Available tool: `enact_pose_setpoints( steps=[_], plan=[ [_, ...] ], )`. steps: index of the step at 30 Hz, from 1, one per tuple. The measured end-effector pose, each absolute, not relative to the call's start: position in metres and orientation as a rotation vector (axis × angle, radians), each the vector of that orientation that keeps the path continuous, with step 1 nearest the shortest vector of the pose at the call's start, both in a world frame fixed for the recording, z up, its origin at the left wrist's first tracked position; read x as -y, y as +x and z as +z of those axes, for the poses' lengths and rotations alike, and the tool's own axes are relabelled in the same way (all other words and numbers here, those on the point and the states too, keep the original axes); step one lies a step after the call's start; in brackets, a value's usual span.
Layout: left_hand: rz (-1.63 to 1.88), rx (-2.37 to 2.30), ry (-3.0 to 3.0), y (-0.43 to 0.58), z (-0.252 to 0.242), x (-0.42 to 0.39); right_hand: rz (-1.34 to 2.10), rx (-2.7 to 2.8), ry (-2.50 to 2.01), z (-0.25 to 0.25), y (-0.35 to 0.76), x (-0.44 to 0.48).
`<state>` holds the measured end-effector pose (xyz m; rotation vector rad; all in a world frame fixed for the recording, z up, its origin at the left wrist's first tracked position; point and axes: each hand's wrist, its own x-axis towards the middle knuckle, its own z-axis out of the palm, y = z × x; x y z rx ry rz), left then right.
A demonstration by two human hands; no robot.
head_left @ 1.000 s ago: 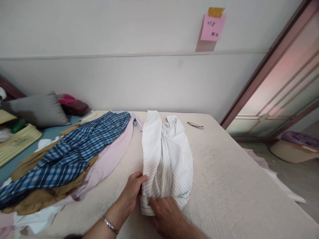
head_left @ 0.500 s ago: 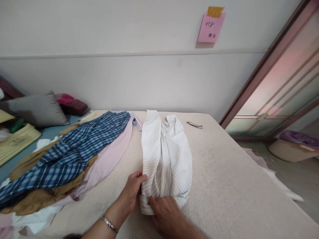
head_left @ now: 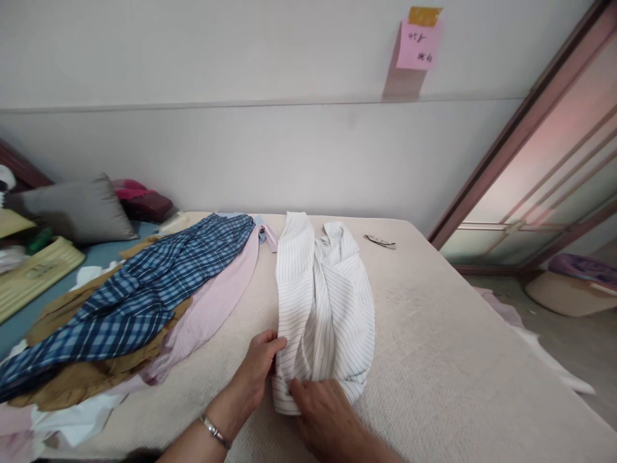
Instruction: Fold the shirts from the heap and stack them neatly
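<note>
A white shirt with thin dark stripes (head_left: 340, 302) lies on the pale textured bed cover, partly folded, with a long flat strip along its left side. My left hand (head_left: 263, 360) pinches the left edge of this shirt near its lower end, thumb on top and fingers mostly hidden beneath. At the bottom fold, my right hand (head_left: 325, 408) is closed on the cloth, its fingertips partly out of sight. A silver bracelet (head_left: 214, 431) circles my left wrist.
Left of the shirt lie a blue plaid garment (head_left: 139, 289), a pink striped one (head_left: 212, 302) and brown clothing (head_left: 87, 386). A grey pillow (head_left: 80, 209) is behind them. Eyeglasses (head_left: 380, 242) rest near the back edge of the pale cover (head_left: 434, 341). A pink note (head_left: 418, 45) hangs on the wall.
The view has shifted slightly, so most things sit a little further right. Both hands keep their places on the striped shirt, which looks unchanged.
</note>
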<state>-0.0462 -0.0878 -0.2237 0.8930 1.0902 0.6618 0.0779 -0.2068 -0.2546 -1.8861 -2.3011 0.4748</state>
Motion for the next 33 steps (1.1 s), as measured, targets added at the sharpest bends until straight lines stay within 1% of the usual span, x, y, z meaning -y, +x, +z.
enact_pose_setpoints(
  steps=[15,24,33],
  plan=[
    [0.649,-1.101,0.912,-0.047,-0.234,0.086,0.477,2.315,-1.903,-0.251,0.078,0.208],
    [0.64,-1.101,0.92,-0.048,-0.235,0.086,0.525,2.322,-1.932,-0.241,0.078,0.206],
    [0.644,-1.108,0.926,-0.047,-0.237,0.085,0.521,2.308,-1.923,-0.245,0.078,0.207]
  ],
)
